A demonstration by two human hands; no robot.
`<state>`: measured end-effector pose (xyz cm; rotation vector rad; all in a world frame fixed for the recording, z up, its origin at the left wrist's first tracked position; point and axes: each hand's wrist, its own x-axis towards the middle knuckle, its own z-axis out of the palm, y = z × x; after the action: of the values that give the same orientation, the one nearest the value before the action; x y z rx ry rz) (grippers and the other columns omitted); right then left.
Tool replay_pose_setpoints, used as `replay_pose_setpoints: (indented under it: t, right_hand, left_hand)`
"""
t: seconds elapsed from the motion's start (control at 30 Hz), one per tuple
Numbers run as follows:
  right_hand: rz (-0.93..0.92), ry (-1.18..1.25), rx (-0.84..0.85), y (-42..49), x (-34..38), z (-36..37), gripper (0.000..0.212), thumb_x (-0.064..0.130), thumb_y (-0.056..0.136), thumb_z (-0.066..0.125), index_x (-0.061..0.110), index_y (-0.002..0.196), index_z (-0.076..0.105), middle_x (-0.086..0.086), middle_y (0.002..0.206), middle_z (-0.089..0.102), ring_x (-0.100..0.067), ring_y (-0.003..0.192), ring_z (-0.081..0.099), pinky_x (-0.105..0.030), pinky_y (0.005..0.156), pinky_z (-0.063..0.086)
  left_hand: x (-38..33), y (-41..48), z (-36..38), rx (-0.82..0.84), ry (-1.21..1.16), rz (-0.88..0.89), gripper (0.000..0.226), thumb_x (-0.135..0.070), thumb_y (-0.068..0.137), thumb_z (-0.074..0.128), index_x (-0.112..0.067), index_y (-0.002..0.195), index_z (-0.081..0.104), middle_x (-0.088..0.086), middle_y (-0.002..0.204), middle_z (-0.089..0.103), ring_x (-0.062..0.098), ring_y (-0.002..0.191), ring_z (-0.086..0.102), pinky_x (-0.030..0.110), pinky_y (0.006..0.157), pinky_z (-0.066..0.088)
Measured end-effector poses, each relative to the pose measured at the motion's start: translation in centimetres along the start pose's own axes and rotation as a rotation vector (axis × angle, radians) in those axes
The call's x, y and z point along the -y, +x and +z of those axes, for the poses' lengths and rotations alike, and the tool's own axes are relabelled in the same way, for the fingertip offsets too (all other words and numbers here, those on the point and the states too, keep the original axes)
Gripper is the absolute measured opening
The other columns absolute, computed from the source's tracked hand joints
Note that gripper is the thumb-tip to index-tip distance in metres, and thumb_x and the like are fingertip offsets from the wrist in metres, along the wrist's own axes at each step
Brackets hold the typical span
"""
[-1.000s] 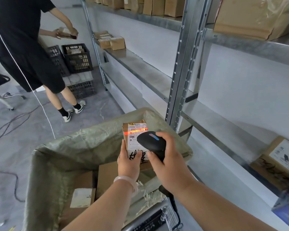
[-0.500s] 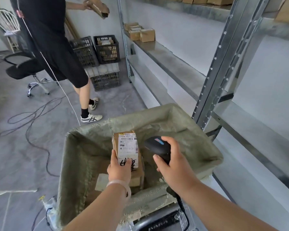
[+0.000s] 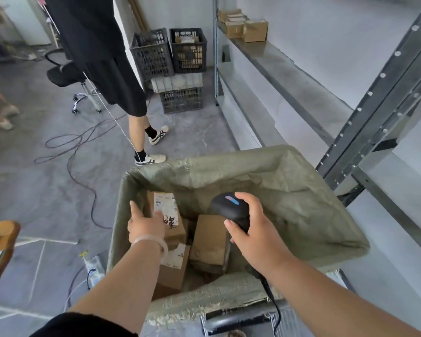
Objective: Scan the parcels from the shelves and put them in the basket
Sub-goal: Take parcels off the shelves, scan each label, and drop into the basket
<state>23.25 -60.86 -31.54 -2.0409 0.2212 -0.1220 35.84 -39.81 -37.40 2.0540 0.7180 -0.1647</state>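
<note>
- Parcel [image 3: 167, 215] in the head view: it's down inside the basket [image 3: 229, 161], propped up at the left side of the green lining with its white label facing the camera.
- Left hand [image 3: 146, 224] rests on the near face. The thumb is flung wide to the left and the fingers [image 3: 159, 216] lie fairly straight over the label. It reads as relaxed, touching rather than clamping, though that hand is a bit blurred.
- Right hand [image 3: 250, 229] is wrapped tight round the scanner [image 3: 230, 207], which hangs over the middle of the basket. Its cable [image 3: 270, 295] trails down past the wrist.
- Progress: this one looks scanned and as good as delivered, with only the letting go left.
- More are already in. A brown box [image 3: 210, 239] lies just beside the parcel and a labelled box [image 3: 175, 263] sits right under the left wrist.
- Still to do: the only stock I can see waiting is the boxes [image 3: 246, 27] at the far end of the shelf [image 3: 277, 64], well apart from the basket.
- Around: a person [image 3: 95, 45] in black stands just beyond the basket's far left corner. Crates [image 3: 170, 52] are stacked by the wall, and a chair [image 3: 66, 74] sits off to the left.
- In the way: cables [image 3: 83, 142] loop across the floor, a trip risk on any walk up the aisle.
- The post [image 3: 374, 113] stands close to the basket's right rim, so a reach to the shelf there would be tight.
</note>
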Motion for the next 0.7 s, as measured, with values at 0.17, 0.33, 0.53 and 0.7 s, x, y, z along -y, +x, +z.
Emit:
replay_pose_setpoints:
  t: [0.17,0.33,0.53,0.7]
  right_hand:
    - [-0.007,-0.018,-0.013,0.5,0.1,-0.6,0.051,0.030,0.090,0.062,0.052,0.125,0.033,0.009,0.115,0.061,-0.014,0.092,0.067,-0.037,0.086,0.055]
    - [-0.003,-0.024,-0.131,-0.4,0.5,-3.3,0.052,0.028,0.090,0.064,0.049,0.127,0.034,0.012,0.119,0.059,-0.014,0.093,0.068,-0.037,0.087,0.055]
    - [-0.013,-0.086,-0.426,-3.6,1.5,-9.9,0.054,0.024,0.087,0.068,0.046,0.127,0.037,0.025,0.116,0.056,-0.003,0.101,0.062,-0.022,0.088,0.051]
    - [0.061,-0.046,-0.634,-8.4,1.1,-15.8,0.062,0.024,0.089,0.065,0.065,0.118,0.029,0.010,0.119,0.060,-0.013,0.094,0.067,-0.035,0.082,0.057]
  left_hand:
    - [-1.2,-1.4,-0.2,0.057,0.029,0.123,0.076,-0.043,0.093,0.059,-0.047,0.153,0.012,0.004,0.153,0.040,0.036,0.123,0.054,0.054,0.097,0.051]
    - [-5.3,-6.1,2.6,0.287,0.207,0.467,0.074,-0.043,0.095,0.059,-0.042,0.155,0.017,0.002,0.155,0.035,0.029,0.138,0.040,0.048,0.109,0.042]
    - [-11.8,-14.5,7.2,0.468,0.388,0.889,0.067,-0.050,0.094,0.055,-0.043,0.152,0.023,-0.007,0.160,0.027,0.024,0.144,0.031,0.048,0.114,0.034]
    - [-14.9,-23.4,11.0,0.601,0.375,1.167,0.063,-0.047,0.097,0.053,-0.041,0.153,0.024,-0.007,0.159,0.029,0.021,0.144,0.030,0.044,0.118,0.029]
